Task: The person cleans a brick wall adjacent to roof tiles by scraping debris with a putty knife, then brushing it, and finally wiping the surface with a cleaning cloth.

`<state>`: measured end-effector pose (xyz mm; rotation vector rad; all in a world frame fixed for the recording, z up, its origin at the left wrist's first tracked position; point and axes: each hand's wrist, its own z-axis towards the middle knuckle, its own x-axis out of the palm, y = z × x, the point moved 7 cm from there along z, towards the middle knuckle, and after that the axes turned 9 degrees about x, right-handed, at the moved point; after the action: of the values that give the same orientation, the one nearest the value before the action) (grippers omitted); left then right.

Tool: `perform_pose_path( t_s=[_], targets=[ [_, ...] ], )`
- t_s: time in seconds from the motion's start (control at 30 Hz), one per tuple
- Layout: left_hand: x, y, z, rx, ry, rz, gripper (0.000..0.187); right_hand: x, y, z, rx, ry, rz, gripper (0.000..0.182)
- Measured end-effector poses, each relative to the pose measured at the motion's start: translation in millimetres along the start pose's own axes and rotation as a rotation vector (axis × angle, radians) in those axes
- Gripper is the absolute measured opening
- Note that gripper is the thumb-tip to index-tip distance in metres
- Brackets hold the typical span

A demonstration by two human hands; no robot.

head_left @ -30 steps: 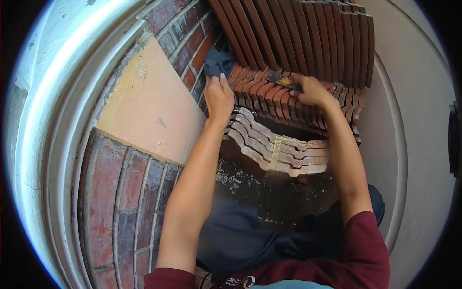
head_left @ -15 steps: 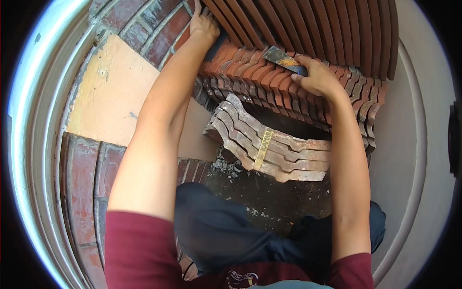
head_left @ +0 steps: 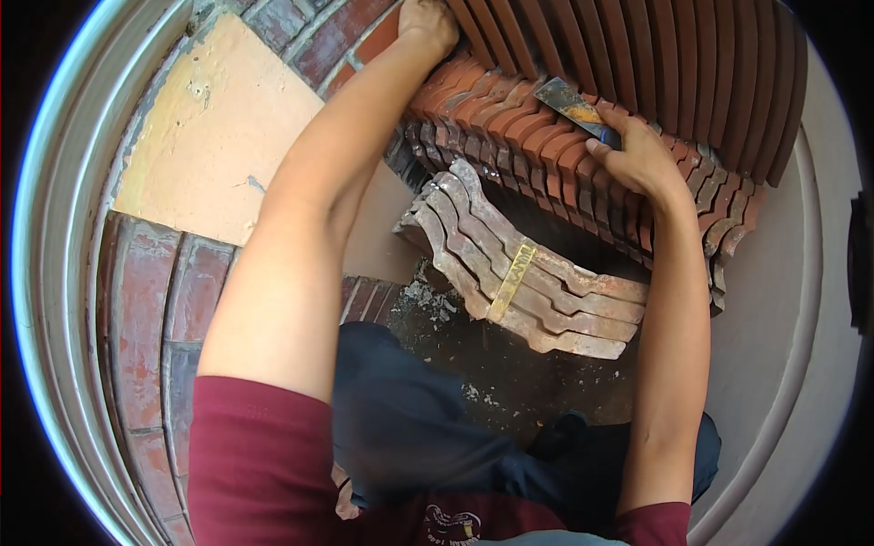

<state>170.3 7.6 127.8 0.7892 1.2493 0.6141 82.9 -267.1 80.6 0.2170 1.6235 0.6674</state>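
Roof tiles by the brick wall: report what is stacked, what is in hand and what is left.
Done: rows of red tiles stand on edge against the brick wall. In hand: the right hand holds a scraper over them, while the left hand reaches to the darker tiles above. Left: a strapped bundle lies unopened in front, debris beside it.

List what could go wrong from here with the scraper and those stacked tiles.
The right hand holds the scraper with its blade against the upright tiles; a slip might chip one. The left hand reaches across at the stack's far end, so a nudge could tip tiles onto the strapped bundle.
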Motion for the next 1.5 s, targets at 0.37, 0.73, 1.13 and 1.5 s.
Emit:
perform_pose_path(
  t_s=[0.37,0.73,1.13,1.5],
  targets=[
    [-2,0,-41,-0.026,-0.152,0.115,0.047,1,48,-12,-0.29,0.008,-0.06,0.037],
    [0,-12,-45,-0.139,-0.359,0.055,0.043,45,82,-22,-0.304,-0.065,-0.255,0.046],
    [-10,-1,-61,-0.222,-0.506,-0.161,0.028,43,80,-21,-0.323,-0.089,-0.239,0.049],
    [-17,7,-42,-0.226,-0.302,-0.023,0.031,44,74,-26,-0.307,-0.111,-0.218,0.049]
  ],
)
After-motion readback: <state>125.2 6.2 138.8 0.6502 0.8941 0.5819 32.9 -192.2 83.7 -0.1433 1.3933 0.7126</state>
